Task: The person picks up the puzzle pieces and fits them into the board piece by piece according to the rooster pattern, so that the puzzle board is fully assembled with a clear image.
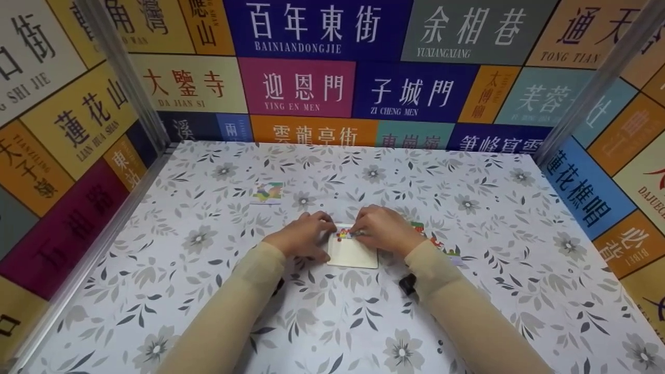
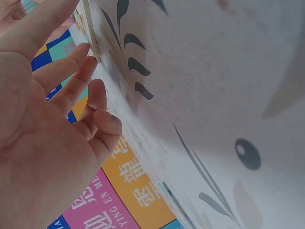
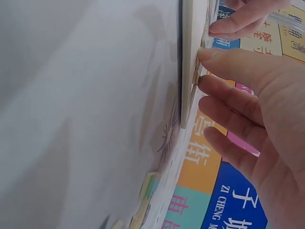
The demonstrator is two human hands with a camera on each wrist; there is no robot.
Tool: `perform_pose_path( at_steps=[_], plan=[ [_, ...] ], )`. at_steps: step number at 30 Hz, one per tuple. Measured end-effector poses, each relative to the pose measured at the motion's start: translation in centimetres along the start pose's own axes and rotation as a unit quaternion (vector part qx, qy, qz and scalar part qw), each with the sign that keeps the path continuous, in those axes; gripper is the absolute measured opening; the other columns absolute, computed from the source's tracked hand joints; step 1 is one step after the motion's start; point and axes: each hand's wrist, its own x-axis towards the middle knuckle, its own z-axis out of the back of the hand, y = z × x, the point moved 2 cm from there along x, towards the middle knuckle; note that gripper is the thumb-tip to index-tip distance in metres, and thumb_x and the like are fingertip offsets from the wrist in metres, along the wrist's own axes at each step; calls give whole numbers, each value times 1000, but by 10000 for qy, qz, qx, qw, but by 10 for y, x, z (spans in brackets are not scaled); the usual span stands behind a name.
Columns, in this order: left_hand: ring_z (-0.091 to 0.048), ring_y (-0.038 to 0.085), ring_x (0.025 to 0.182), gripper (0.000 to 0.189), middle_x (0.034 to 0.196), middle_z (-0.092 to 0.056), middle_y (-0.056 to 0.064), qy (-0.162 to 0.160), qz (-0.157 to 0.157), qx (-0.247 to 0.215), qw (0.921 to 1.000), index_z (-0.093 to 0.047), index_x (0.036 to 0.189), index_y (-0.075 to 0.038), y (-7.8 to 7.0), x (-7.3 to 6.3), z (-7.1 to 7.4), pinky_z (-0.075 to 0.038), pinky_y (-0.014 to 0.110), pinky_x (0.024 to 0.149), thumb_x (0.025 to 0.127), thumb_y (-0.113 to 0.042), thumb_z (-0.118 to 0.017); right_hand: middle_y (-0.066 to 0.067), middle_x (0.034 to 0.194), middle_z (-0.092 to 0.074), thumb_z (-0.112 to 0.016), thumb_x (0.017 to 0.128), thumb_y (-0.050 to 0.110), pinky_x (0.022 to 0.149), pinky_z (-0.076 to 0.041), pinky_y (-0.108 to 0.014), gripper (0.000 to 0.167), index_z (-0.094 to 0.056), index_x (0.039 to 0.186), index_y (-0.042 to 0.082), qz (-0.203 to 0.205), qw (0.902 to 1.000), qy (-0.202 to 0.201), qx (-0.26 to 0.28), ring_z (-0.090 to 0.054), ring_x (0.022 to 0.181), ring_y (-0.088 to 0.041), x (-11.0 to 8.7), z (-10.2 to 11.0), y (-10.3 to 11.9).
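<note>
A cream puzzle board (image 1: 353, 253) lies on the table between both hands, with small colourful puzzle pieces (image 1: 343, 234) along its far edge. My left hand (image 1: 304, 236) steadies the board's left side, thumb low and fingertips near the far corner. In the left wrist view, its extended fingers (image 2: 71, 69) meet the board edge (image 2: 90, 33), while the outer ones bend loosely. Over the far right part of the board, my right hand (image 1: 387, 228) pinches a small puzzle piece (image 3: 196, 77) between thumb and forefinger. Its other fingers hang beside the board. The piece's picture is hidden.
A colourful picture card (image 1: 268, 192) lies farther off to the left. Several loose puzzle pieces (image 1: 435, 242) are beside the right wrist, partly covered by the sleeve. A floral cloth (image 1: 348, 317) covers the table, and panels of place names (image 1: 301, 85) surround it.
</note>
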Motion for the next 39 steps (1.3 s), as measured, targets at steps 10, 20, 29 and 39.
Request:
perform_pose_path(
  at_steps=[10, 20, 29, 39],
  plan=[
    [-46, 32, 132, 63, 150, -50, 3, -93, -25, -19, 10000, -65, 139, -19, -1, 0, -1, -45, 47, 107, 81, -27, -89, -3, 105, -71, -76, 94, 19, 84, -56, -39, 18, -83, 111, 22, -36, 9998, 118, 127, -65, 97, -21, 0, -1, 1],
    [-46, 29, 133, 65, 151, -49, 1, -26, 117, 42, 9999, -64, 141, -21, -3, 3, -4, -45, 47, 109, 81, -29, -89, -2, 107, -69, -76, 95, 21, 87, -55, -39, 16, -83, 110, 22, -200, 9993, 249, 204, -63, 98, -20, -2, -1, 1],
    [-45, 28, 137, 64, 151, -50, -1, 34, 273, -37, 9996, -64, 141, -23, 0, 2, -2, -43, 45, 112, 82, -29, -89, -3, 110, -72, -74, 92, 13, 95, -55, -42, 20, -82, 111, 15, -367, 9963, 291, 726, -66, 105, -23, -2, 5, 1],
    [-43, 31, 133, 64, 151, -50, 2, -98, -9, -99, 9999, -65, 139, -19, 0, 0, -1, -44, 47, 110, 81, -27, -90, -2, 110, -73, -77, 93, 19, 94, -55, -42, 21, -81, 112, 14, -624, 9956, 198, 665, -68, 102, -21, -19, 12, -8]
  ],
)
